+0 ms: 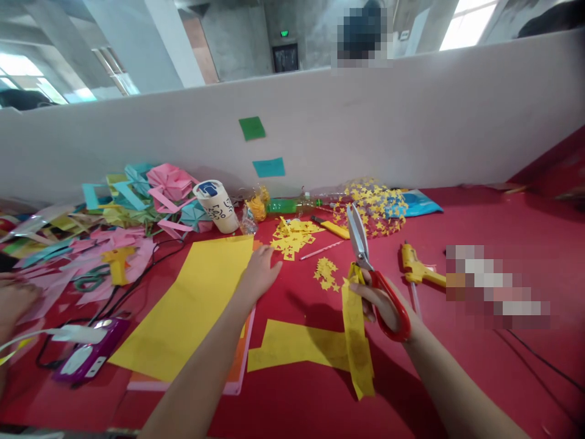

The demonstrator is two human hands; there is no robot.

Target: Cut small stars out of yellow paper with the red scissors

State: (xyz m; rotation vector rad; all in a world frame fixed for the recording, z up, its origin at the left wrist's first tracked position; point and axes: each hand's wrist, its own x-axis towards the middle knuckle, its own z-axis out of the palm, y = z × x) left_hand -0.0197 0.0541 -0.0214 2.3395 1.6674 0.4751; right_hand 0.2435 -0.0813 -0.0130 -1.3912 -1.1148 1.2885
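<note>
My right hand (381,305) holds red-handled scissors (397,314) with the blades pointing up, along with a hanging strip of yellow paper (359,347). My left hand (262,271) has its fingers apart beside the top right edge of a large yellow sheet (196,299), holding nothing visible. Small yellow stars (326,273) lie in a little pile between the hands. Behind them is a heap of yellow scraps (295,236). Another cut yellow piece (301,344) rests flat on the red table, its right end behind the held strip.
At the right lies a yellow glue gun (418,268). A white decorated cup (217,207), a green bottle (283,205) and a yellow cutter (336,229) stand or lie behind. Folded paper (169,183), a purple power strip (94,350) and another person's hand (16,299) are left.
</note>
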